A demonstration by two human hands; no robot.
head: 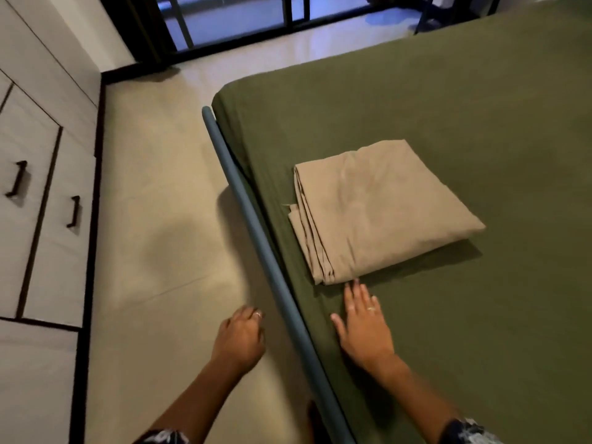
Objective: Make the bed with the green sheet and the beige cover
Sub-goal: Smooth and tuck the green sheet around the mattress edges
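Head view, near first: left hand (pixel 239 339) off bed rail (pixel 256 238), fingers loosely curled, grasping nothing. Right hand (pixel 363 325) flat on green sheet (pixel 448 107), fingers straight, tips at folded beige cover (pixel 378 209). Sheet fitted, smooth: done. Cover unspread, near rail: left. Beyond rail: pale floor (pixel 153 193), drawers (pixel 38 187), dark window frame (pixel 224 24).

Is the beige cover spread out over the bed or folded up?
Folded. The beige cover lies as a compact rectangle on the green sheet, stacked layers showing along its left edge.
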